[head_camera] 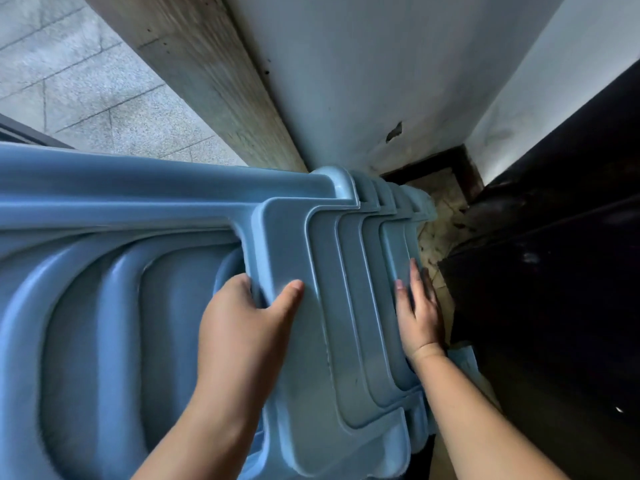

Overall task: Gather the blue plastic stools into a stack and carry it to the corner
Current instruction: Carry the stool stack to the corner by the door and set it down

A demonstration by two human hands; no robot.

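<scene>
The left hand [242, 317] grips a leg edge of the nested blue stools [346, 306]; the right hand [417, 306] lies spread flat lower down. Stiff, smooth plastic, probably light but bulky and slippery; rims suit gripping best.

I see the blue plastic stools [346, 306] already nested into one stack, seen from above and very close, so the stack fills the left and centre of my view. The top seat shows moulded, rounded ribs on its left part, with a raised rim along its far edge. To the right, several stepped edges of nested legs fan out downward; I count perhaps four or five layers, though blur makes that uncertain. The plastic is smooth, matte and pale blue throughout.
</scene>
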